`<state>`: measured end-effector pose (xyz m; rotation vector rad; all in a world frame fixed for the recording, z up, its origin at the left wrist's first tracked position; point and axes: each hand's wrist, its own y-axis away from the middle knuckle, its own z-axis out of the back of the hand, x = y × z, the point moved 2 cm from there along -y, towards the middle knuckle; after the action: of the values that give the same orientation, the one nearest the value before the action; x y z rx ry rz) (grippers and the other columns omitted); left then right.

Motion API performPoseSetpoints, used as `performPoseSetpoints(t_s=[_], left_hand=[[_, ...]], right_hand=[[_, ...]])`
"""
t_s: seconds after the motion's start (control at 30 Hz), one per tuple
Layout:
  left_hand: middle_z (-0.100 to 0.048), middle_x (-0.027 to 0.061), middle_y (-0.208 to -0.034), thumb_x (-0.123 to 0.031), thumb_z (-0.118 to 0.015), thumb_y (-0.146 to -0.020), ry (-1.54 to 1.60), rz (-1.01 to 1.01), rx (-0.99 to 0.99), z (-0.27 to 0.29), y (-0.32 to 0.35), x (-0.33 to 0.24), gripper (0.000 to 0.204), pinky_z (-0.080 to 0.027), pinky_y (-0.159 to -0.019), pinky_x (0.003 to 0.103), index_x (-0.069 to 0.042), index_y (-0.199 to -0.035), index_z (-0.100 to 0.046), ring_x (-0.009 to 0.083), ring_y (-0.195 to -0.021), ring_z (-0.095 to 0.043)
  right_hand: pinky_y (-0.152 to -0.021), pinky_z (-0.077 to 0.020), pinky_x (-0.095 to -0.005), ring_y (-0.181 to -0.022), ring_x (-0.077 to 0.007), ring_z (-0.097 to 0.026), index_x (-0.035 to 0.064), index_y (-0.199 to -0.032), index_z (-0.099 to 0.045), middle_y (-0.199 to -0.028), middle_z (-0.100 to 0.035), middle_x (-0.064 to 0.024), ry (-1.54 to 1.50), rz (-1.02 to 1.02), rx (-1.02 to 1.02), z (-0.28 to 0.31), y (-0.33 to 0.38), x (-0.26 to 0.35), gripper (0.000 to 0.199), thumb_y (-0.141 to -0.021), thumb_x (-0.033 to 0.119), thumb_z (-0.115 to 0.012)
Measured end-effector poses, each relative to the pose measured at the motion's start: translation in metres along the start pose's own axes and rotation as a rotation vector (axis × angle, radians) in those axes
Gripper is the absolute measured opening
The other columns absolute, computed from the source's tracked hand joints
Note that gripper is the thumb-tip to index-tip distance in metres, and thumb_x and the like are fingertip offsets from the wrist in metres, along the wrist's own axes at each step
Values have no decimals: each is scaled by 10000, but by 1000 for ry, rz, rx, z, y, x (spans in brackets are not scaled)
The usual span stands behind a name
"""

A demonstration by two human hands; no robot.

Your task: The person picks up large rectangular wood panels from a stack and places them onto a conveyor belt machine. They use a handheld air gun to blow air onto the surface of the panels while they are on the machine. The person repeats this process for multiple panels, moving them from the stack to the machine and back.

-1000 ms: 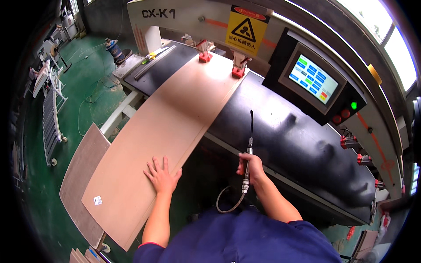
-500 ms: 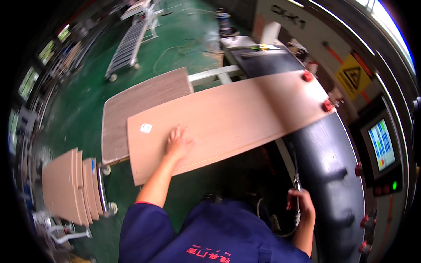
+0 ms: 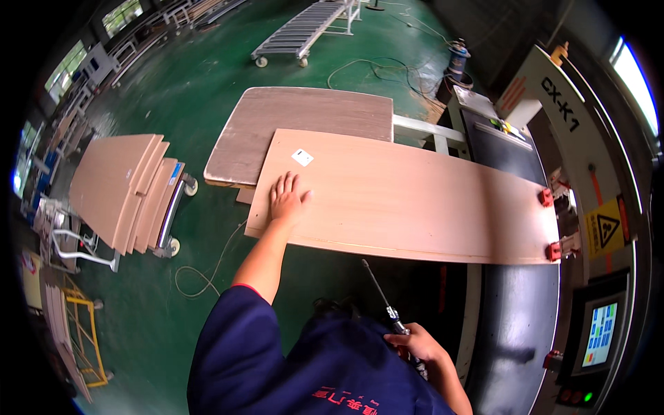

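Green workshop floor (image 3: 207,283) surrounds your station, with a stack of boards (image 3: 111,187) on a wheeled cart (image 3: 174,246) well apart on your left and a black-topped desk (image 3: 519,315) beside the machine (image 3: 588,149) on your right. The pale board (image 3: 408,197) lies crosswise, its right end over the desk at two red clamps (image 3: 547,198); whether these press on it cannot be told. Its left end, bearing a white label (image 3: 302,158), overlaps a grey-brown board (image 3: 304,111). Your left hand (image 3: 285,200) is spread wide on the pale board near the label, grasping nothing. Your right hand (image 3: 423,344) is closed round what appears to be an air gun (image 3: 393,314), its thin nozzle (image 3: 377,285) pointing toward the near edge. Assessment: the step in hand appears to be steadying the board. The next move calls for a flat left palm and a check of the clamps before any shift.
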<state>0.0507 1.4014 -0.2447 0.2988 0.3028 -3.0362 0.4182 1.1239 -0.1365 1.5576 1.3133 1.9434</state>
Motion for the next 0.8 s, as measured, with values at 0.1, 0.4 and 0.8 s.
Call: performPoseSetpoints(t_s=[0.1,0.4,0.8], left_hand=[[-309,100,-1560,-463,-503,-942,17,-5,-40,-6,1,3,649,-151,-1191,462,-97,-1464,-383,289,-1455,-233],[-326,86,-1559,-478,-486,-944,-37,6,-74,-5,3,0,646,-144,-1197,449,-98,-1459,-404,269,-1449,-252],[-289,80,-1580,-482,-461,-952,-60,20,-35,-7,3,-6,658,-120,-1203,447,-101,-1482,-373,265,-1461,-231]], right_hand=[[-499,-381,-281,-515,-102,-497,15,-696,-620,-590,-552,-15,131,49,37,-6,0,6,312,-837,268,-737],[-501,-367,-275,-523,-90,-483,25,-699,-625,-602,-552,-5,60,30,21,-8,5,-4,318,-840,287,-737],[-515,-375,-285,-527,-104,-484,14,-704,-624,-598,-544,-13,40,28,-14,-15,12,-13,335,-840,299,-736]])
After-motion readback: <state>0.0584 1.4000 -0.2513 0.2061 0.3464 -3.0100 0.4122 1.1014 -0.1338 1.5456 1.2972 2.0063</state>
